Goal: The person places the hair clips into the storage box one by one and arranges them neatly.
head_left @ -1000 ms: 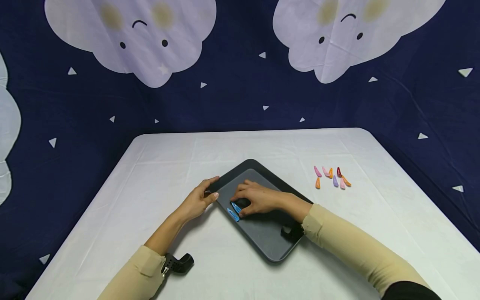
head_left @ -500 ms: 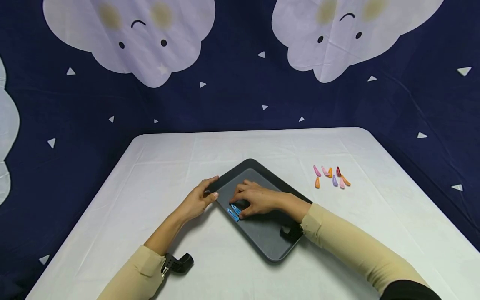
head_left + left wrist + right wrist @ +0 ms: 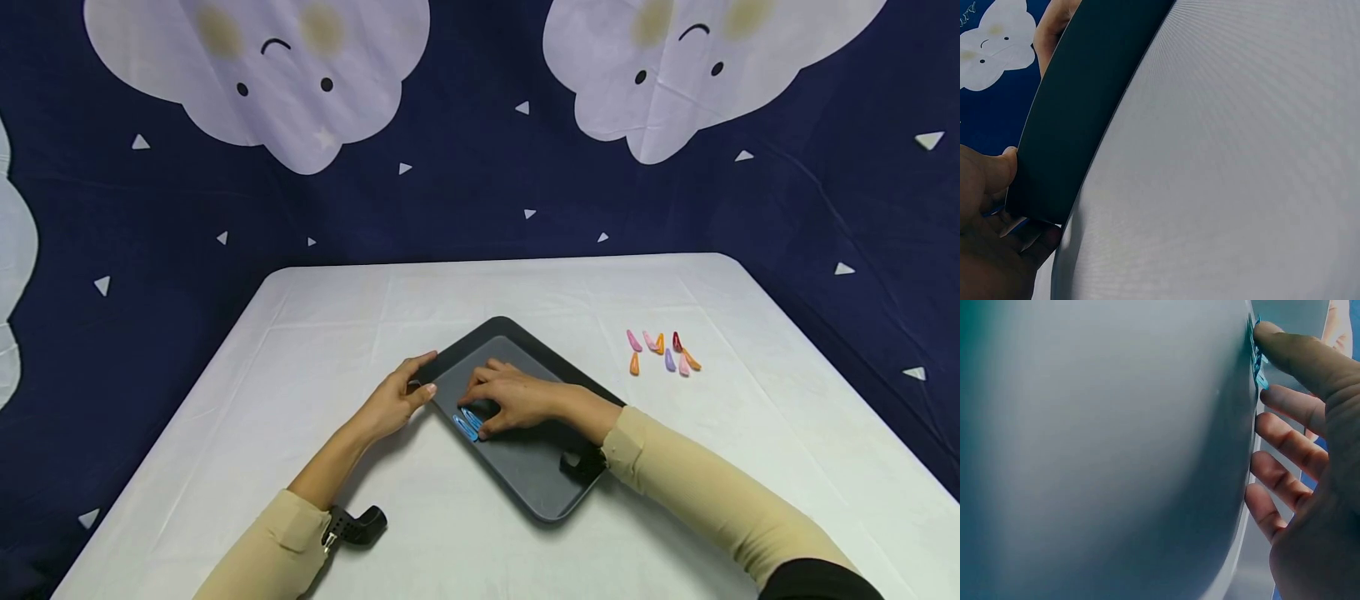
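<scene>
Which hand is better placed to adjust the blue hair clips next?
Probably the right hand: it is right at the blue hair clips, while the left hand holds the tray corner.

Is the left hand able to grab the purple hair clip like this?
Probably not: the left hand holds the tray by a corner, with the right hand between it and the purple snap hair clip.

One tray — ten clips
</scene>
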`<state>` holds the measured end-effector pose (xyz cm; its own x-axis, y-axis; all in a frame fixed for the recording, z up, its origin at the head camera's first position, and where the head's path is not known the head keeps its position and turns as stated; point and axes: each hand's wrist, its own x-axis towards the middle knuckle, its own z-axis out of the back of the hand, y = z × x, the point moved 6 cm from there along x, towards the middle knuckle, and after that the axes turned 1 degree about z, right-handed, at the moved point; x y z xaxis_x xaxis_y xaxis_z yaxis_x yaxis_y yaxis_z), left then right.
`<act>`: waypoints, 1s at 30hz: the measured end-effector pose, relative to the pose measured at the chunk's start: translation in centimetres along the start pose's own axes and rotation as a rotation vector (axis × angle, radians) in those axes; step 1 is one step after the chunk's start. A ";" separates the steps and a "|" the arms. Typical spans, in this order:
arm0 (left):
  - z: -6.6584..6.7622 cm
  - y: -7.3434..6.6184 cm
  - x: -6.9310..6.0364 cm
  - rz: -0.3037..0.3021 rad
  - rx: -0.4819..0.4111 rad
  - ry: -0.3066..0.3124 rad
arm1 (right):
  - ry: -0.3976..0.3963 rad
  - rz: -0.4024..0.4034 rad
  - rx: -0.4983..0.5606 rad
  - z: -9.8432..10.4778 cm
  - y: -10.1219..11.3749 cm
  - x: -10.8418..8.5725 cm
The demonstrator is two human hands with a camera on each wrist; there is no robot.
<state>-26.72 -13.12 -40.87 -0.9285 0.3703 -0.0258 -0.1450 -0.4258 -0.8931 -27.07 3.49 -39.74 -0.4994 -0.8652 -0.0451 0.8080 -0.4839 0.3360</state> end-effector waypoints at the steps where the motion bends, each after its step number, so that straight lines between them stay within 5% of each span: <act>1: 0.0 0.0 0.0 -0.003 0.001 0.000 | 0.001 -0.003 0.000 0.0 0.0 0.0; 17: -0.1 0.0 0.0 -0.017 0.014 -0.005 | -0.033 -0.026 0.031 0.7 -0.3 -0.2; 30: 0.0 -0.3 -0.1 -0.048 0.028 -0.024 | -0.175 -0.080 0.071 4.7 -1.5 -2.0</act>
<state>-26.63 -13.04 -40.63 -0.9283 0.3708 0.0278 -0.1985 -0.4308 -0.8803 -28.72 6.59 -35.77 -0.6130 -0.7852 0.0881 0.7425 -0.5344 0.4038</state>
